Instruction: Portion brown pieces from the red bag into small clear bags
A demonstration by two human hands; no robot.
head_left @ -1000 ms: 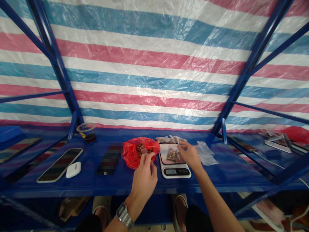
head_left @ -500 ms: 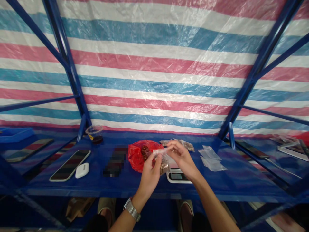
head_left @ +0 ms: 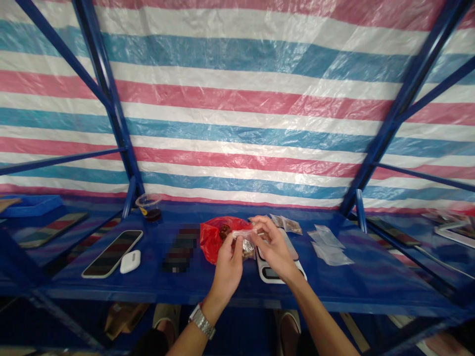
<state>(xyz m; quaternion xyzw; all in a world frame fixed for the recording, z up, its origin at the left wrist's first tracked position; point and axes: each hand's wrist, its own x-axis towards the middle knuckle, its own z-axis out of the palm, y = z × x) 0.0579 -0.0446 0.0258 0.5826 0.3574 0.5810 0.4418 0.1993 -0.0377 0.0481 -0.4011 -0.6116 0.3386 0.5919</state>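
My left hand [head_left: 227, 267] and my right hand [head_left: 272, 247] both pinch the top edge of a small clear bag [head_left: 247, 242] holding brown pieces, lifted above the blue shelf [head_left: 208, 284]. Just behind the left hand lies an open red plastic bag [head_left: 212, 237] with more brown pieces inside. A small white kitchen scale [head_left: 278, 264] sits under my right hand, its platform bare. A metal watch is on my left wrist.
Filled small bags [head_left: 285, 223] lie behind the scale and empty clear bags [head_left: 328, 242] to its right. On the left are a phone [head_left: 112, 253], a white case [head_left: 130, 261] and a plastic cup [head_left: 149, 206]. Blue frame posts stand on both sides before a striped tarp.
A second ago the small bag lay on the scale with my right hand at it and my left in the red bag. Both hands have since lifted it off and hold its top.
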